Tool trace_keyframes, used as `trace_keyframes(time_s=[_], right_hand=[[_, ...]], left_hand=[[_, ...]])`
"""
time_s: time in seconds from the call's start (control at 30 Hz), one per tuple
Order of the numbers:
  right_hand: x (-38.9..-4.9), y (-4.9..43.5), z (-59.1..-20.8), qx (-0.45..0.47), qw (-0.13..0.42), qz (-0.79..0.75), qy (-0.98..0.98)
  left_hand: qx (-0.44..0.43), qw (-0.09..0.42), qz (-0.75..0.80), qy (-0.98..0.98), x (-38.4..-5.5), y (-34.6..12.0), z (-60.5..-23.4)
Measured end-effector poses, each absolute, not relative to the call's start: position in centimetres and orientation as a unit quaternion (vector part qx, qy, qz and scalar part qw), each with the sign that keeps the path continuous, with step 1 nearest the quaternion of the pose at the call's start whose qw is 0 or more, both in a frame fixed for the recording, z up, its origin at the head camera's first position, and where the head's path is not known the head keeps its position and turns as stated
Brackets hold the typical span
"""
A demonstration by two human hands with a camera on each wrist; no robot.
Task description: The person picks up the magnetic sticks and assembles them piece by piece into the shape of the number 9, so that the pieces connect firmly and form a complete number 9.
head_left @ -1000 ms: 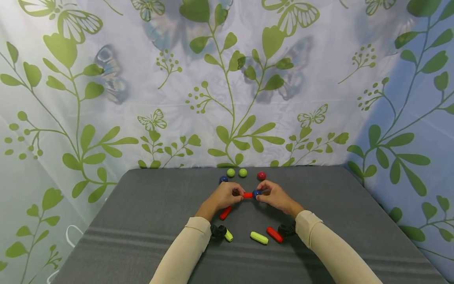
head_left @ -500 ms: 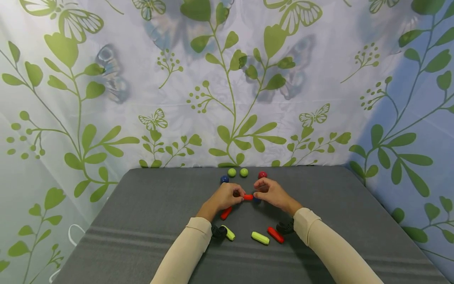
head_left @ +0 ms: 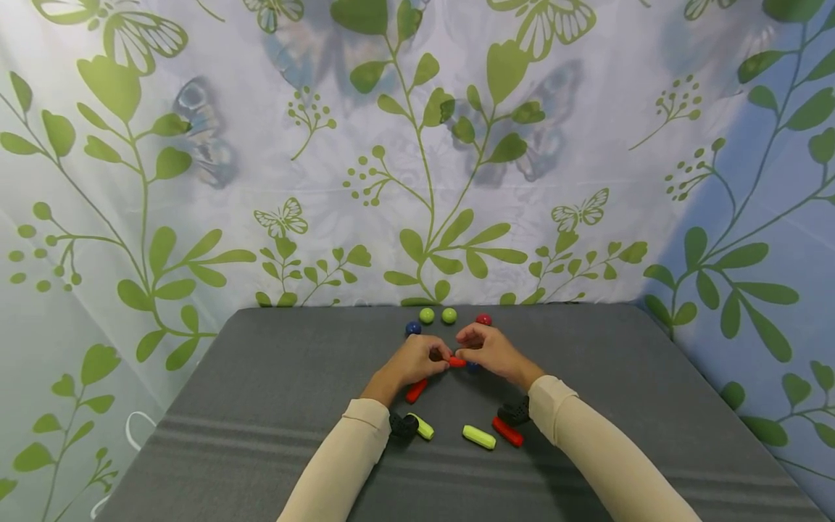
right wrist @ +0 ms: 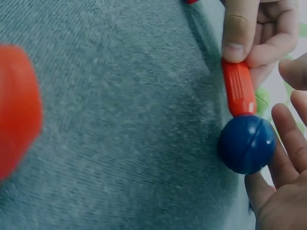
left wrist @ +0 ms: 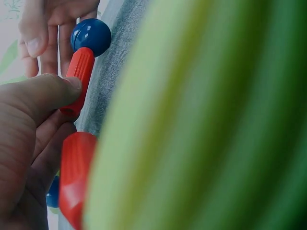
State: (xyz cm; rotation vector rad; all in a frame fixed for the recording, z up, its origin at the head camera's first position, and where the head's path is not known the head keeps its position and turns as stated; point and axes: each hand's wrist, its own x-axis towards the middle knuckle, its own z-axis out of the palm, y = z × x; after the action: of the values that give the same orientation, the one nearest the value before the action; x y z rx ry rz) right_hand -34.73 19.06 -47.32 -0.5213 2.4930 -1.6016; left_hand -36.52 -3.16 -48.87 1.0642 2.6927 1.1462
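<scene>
My left hand [head_left: 416, 358] pinches a short red ribbed rod [left wrist: 82, 72] between thumb and fingers. A glossy blue ball [right wrist: 247, 143] sits on the rod's far end. My right hand [head_left: 497, 355] is beside the ball with fingers spread and loosely bent. In the right wrist view its fingers [right wrist: 288, 124] lie behind and below the ball without curling round it; whether they touch it I cannot tell. A second red rod [head_left: 416, 391] lies under my left wrist, and a large blurred yellow-green rod [left wrist: 192, 115] fills much of the left wrist view.
At the grey table's [head_left: 274, 391] back lie two green balls [head_left: 427, 315], a red ball [head_left: 483, 320] and another blue ball [head_left: 413, 328]. Nearer are two yellow-green rods [head_left: 479, 437] and a red rod [head_left: 507, 431]. A patterned curtain [head_left: 313, 174] hangs behind.
My right hand has let go of the blue ball and moved left, its fingers now above the red rod. My left hand keeps its pinch on the rod, nearly still.
</scene>
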Motion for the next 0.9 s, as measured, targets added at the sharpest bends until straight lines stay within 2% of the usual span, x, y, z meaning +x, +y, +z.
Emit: trace_keyframes(time_s=[0.33,0.57,0.9], right_hand=[[-34.9,18.3,-48.1,-0.176,0.077,-0.532,0.825],[-32.4,17.2,-44.8,-0.200,0.077,-0.540,0.814],[-34.7,17.6,-48.2,-0.210,0.062,-0.506,0.834]], left_hand=[[0.340,0.010,0.372,0.864,-36.3,-3.2,-48.6],[0.350,-0.002,0.369,0.861,-36.6,-3.0,-48.5],[0.343,-0.008,0.371,0.863,-36.5,-3.1,-48.4]])
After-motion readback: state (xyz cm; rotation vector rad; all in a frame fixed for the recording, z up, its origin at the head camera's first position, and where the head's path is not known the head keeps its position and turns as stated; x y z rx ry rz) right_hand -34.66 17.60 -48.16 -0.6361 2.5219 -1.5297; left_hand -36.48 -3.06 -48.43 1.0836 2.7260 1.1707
